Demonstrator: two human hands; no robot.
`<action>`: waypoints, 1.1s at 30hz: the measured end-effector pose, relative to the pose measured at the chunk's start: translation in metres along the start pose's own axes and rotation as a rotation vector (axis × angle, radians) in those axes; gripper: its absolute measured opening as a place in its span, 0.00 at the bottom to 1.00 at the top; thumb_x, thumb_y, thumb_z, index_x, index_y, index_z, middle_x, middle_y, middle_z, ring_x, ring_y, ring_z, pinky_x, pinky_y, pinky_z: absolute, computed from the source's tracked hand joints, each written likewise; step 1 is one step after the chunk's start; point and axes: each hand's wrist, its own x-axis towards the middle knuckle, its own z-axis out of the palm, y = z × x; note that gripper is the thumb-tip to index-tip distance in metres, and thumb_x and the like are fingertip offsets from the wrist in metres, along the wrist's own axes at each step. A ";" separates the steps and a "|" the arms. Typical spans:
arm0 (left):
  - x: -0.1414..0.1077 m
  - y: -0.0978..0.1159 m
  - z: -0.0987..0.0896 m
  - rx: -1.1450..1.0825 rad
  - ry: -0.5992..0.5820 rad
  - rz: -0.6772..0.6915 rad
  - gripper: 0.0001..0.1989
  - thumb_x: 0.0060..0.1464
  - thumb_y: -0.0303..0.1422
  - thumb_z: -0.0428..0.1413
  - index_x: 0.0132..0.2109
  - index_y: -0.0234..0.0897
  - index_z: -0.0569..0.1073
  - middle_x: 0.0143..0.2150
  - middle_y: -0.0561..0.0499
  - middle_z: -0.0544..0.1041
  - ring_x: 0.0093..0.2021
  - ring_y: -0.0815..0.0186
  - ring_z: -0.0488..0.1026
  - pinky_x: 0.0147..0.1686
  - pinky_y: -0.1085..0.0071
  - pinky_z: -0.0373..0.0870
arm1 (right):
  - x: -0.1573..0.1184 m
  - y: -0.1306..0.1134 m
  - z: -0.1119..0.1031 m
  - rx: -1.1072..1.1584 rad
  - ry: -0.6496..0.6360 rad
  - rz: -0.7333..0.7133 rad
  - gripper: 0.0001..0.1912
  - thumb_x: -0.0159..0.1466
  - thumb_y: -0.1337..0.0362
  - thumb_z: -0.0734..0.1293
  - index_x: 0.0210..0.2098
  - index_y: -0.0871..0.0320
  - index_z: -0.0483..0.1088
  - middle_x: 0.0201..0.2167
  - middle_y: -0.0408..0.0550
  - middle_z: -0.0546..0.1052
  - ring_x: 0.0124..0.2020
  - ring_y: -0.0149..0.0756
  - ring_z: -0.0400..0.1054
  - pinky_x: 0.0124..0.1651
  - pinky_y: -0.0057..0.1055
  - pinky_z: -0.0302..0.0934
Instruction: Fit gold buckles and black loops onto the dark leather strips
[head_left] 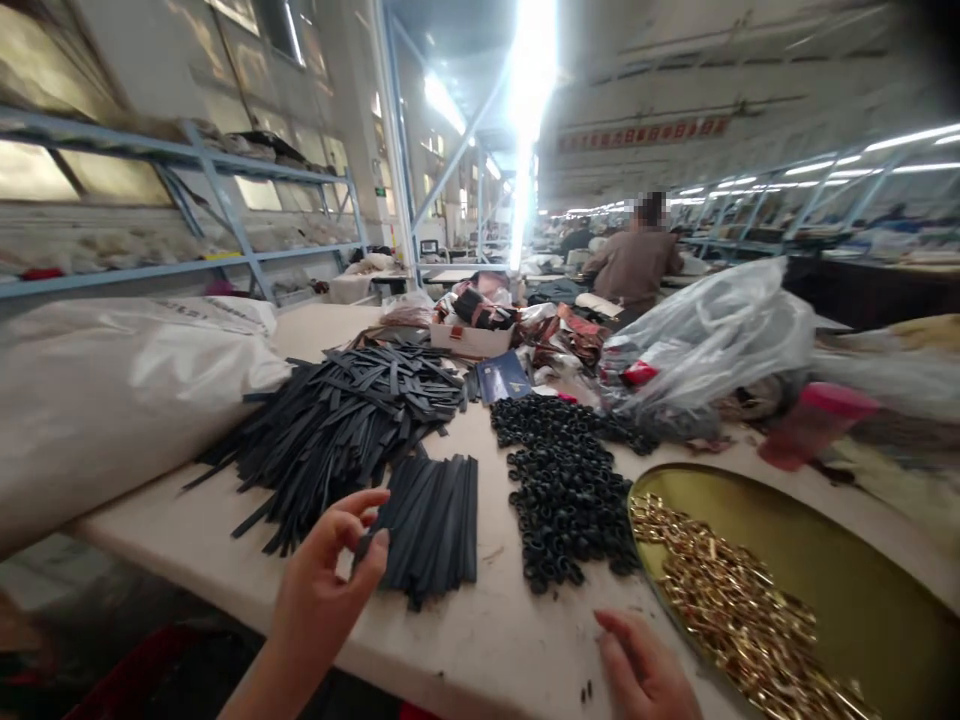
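Flat dark strips lined up in a row on the worktop; beyond, a larger strip heap left loose, unaligned. Left hand at the row, grip contents impossible to tell; right hand seemingly released, near black loops and gold-coloured fittings.

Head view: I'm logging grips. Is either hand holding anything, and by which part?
A dark piece shows at the left hand; whether held, and where, cannot be told. Right hand: nothing visibly held.
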 end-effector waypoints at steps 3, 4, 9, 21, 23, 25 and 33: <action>-0.013 0.039 0.015 -0.128 -0.099 -0.021 0.15 0.48 0.33 0.53 0.23 0.40 0.53 0.26 0.56 0.67 0.29 0.70 0.68 0.30 0.75 0.65 | 0.009 -0.011 -0.007 0.052 0.014 0.055 0.13 0.61 0.60 0.56 0.41 0.58 0.66 0.38 0.52 0.75 0.40 0.40 0.70 0.42 0.34 0.65; -0.019 0.048 0.025 -0.122 -0.177 -0.054 0.15 0.46 0.34 0.55 0.23 0.39 0.54 0.22 0.58 0.64 0.25 0.71 0.65 0.26 0.76 0.63 | 0.015 -0.015 -0.009 0.057 0.014 0.064 0.13 0.61 0.61 0.55 0.42 0.58 0.65 0.37 0.52 0.74 0.38 0.38 0.70 0.41 0.33 0.65; -0.058 0.057 0.092 -0.332 -0.582 -0.490 0.10 0.48 0.36 0.50 0.38 0.36 0.63 0.28 0.54 0.68 0.21 0.73 0.65 0.19 0.77 0.61 | 0.055 -0.035 -0.015 -0.163 -0.168 -0.014 0.10 0.60 0.67 0.57 0.40 0.58 0.66 0.37 0.51 0.71 0.34 0.37 0.68 0.39 0.32 0.61; -0.089 0.052 0.139 -0.731 -0.636 -1.038 0.25 0.42 0.28 0.54 0.50 0.35 0.62 0.34 0.51 0.68 0.30 0.68 0.72 0.24 0.76 0.66 | 0.060 -0.032 -0.025 0.039 -0.273 0.039 0.15 0.59 0.68 0.57 0.43 0.55 0.68 0.36 0.49 0.70 0.39 0.38 0.65 0.43 0.33 0.57; -0.087 0.054 0.141 -0.746 -0.650 -1.053 0.24 0.42 0.27 0.54 0.49 0.35 0.63 0.33 0.52 0.68 0.29 0.70 0.71 0.23 0.77 0.65 | 0.054 -0.033 -0.028 0.376 -0.270 0.215 0.13 0.59 0.64 0.58 0.41 0.55 0.69 0.33 0.46 0.70 0.37 0.38 0.65 0.41 0.33 0.59; -0.087 0.052 0.144 -0.749 -0.669 -1.049 0.21 0.42 0.28 0.54 0.47 0.35 0.65 0.31 0.53 0.68 0.27 0.71 0.71 0.22 0.78 0.64 | 0.048 -0.038 -0.029 0.730 -0.256 0.453 0.10 0.58 0.59 0.61 0.37 0.55 0.68 0.30 0.43 0.70 0.33 0.35 0.65 0.37 0.32 0.59; -0.092 0.036 0.162 -0.456 -0.688 -0.754 0.13 0.48 0.43 0.49 0.29 0.38 0.61 0.18 0.61 0.61 0.13 0.76 0.57 0.13 0.79 0.51 | 0.029 -0.065 -0.025 1.342 -0.249 0.732 0.12 0.50 0.58 0.71 0.25 0.59 0.67 0.23 0.40 0.70 0.25 0.27 0.61 0.30 0.24 0.57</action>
